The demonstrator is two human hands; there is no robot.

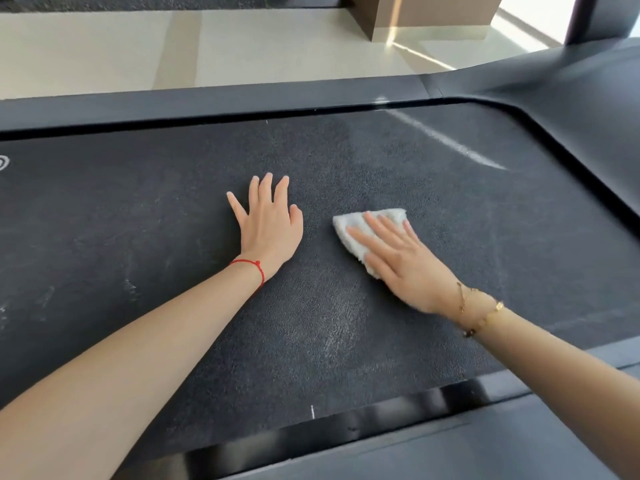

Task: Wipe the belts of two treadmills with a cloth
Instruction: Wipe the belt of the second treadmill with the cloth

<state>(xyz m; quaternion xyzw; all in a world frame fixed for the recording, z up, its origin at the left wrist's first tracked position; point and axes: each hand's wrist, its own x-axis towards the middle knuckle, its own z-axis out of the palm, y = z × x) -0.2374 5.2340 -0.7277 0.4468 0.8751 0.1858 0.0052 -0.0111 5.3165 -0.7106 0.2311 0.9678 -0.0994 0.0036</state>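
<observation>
left hand (268,225) flat on belt (346,323) | right hand (398,261) flat, pressing cloth (349,226)

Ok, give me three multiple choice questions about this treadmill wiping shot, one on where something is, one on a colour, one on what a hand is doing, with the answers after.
1. Where does the white cloth lie?
A. on the treadmill belt
B. on the pale floor
C. on the side rail

2. What colour is the string on the left wrist?
A. blue
B. red
C. green

3. How is the right hand placed?
A. curled into a fist above the belt
B. pinching a cloth corner in the air
C. flat, with straight fingers pressing the cloth down

Answers: 1 A, the cloth sits on the dark belt beside the left hand. 2 B, the red string circles that wrist. 3 C, the fingers lie straight over the cloth.
</observation>
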